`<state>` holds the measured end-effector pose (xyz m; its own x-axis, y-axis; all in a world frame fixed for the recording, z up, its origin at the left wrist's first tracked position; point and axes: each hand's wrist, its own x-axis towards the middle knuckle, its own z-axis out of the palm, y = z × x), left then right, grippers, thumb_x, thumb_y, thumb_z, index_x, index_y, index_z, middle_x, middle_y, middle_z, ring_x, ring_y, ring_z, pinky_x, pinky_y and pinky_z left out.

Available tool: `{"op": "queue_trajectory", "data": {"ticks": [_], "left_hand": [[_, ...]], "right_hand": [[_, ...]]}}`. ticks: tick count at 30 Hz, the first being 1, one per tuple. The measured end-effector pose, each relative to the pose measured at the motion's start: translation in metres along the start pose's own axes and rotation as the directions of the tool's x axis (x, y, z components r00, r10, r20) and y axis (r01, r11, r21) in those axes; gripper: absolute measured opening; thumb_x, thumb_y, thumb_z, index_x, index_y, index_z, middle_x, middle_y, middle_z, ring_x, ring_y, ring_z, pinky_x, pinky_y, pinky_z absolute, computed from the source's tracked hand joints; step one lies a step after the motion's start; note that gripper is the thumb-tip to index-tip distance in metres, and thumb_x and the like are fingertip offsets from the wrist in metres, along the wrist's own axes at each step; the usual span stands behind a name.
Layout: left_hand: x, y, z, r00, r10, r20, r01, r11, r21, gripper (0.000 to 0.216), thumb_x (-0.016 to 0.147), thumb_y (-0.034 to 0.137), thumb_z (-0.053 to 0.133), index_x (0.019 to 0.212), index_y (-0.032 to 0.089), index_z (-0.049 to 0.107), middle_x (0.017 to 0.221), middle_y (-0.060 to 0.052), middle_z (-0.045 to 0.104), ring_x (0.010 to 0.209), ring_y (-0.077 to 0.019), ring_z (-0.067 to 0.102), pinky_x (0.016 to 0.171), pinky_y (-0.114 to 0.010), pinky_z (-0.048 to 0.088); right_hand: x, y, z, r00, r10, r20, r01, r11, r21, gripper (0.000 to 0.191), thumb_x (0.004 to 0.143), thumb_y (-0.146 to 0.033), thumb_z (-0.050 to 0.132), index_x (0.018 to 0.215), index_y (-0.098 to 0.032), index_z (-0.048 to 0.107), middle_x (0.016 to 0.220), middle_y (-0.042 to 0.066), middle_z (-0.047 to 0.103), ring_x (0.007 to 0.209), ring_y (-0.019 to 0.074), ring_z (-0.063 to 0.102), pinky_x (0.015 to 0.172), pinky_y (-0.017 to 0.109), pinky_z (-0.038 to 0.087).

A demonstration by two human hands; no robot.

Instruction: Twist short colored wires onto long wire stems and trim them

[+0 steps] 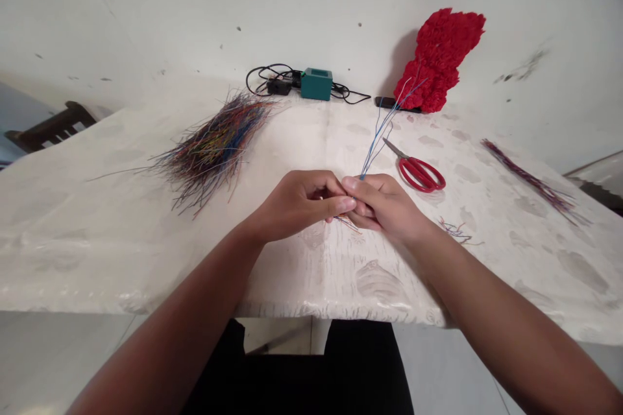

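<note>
My left hand (311, 203) and my right hand (384, 202) meet over the middle of the table, fingertips pressed together. Several thin blue wires (378, 141) rise from between the fingers of my right hand and fan out towards the back. At the bottom of these wires, the thumb and fingers of my left hand pinch close against my right hand; the wire ends there are hidden. Under the hands a few short coloured wire pieces (346, 223) show. Just right of the wires lie scissors (419, 172) with red handles, blades slightly apart.
A big heap of coloured wires (214, 142) lies at left, a thinner bundle (530, 181) at far right. Wire scraps (455, 230) lie near my right forearm. Along the wall stand a green box (316, 84) with black cables and a red ruffled decoration (440, 58). A patterned cloth (292, 279) covers the table.
</note>
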<state>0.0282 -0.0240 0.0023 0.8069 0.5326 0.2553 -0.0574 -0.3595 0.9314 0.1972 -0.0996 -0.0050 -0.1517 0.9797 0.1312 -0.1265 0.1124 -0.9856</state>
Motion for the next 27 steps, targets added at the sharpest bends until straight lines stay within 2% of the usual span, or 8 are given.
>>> {"op": "queue_trajectory", "data": {"ticks": [4,9,19,27], "left_hand": [[-0.0001,-0.0013,0.0005,1.000,0.002,-0.020,-0.001,1.000,0.013,0.018,0.084,0.029,0.069,0.075,0.014,0.064,0.063,0.002,0.062,0.049,-0.0042,0.050,0.044,-0.015,0.038],[-0.0009,-0.0013,0.0000,1.000,0.008,-0.022,-0.008,1.000,0.024,0.018,0.084,0.029,0.070,0.075,0.014,0.064,0.063,0.002,0.061,0.051,-0.0046,0.049,0.046,-0.016,0.038],[-0.0017,-0.0036,-0.0009,1.000,-0.028,-0.001,0.028,1.000,-0.013,0.021,0.080,0.033,0.074,0.079,0.014,0.064,0.075,-0.003,0.068,0.066,-0.0110,0.060,0.058,-0.022,0.047],[-0.0015,-0.0018,0.0022,0.995,0.005,-0.096,0.002,0.997,0.072,0.023,0.075,0.033,0.078,0.071,0.014,0.064,0.068,-0.001,0.065,0.061,-0.0100,0.056,0.055,-0.021,0.043]], "right_hand": [[-0.0001,-0.0011,0.0012,1.000,0.017,-0.004,-0.017,1.000,-0.011,0.050,0.092,-0.048,0.060,0.054,-0.018,0.043,0.041,-0.011,0.026,0.034,0.0046,0.029,0.042,0.024,0.026],[-0.0010,-0.0023,0.0026,1.000,0.006,-0.017,-0.006,1.000,-0.030,0.051,0.092,-0.048,0.059,0.054,-0.019,0.042,0.040,-0.010,0.028,0.034,0.0047,0.030,0.042,0.024,0.027],[-0.0011,-0.0005,0.0028,0.999,0.015,-0.040,-0.017,0.999,-0.047,0.051,0.091,-0.049,0.060,0.053,-0.019,0.044,0.039,-0.010,0.029,0.034,0.0051,0.030,0.041,0.024,0.025],[-0.0007,0.0012,0.0028,0.999,0.031,-0.021,-0.031,0.999,-0.028,0.052,0.091,-0.049,0.060,0.053,-0.018,0.042,0.041,-0.009,0.029,0.035,0.0052,0.031,0.041,0.024,0.024]]}}
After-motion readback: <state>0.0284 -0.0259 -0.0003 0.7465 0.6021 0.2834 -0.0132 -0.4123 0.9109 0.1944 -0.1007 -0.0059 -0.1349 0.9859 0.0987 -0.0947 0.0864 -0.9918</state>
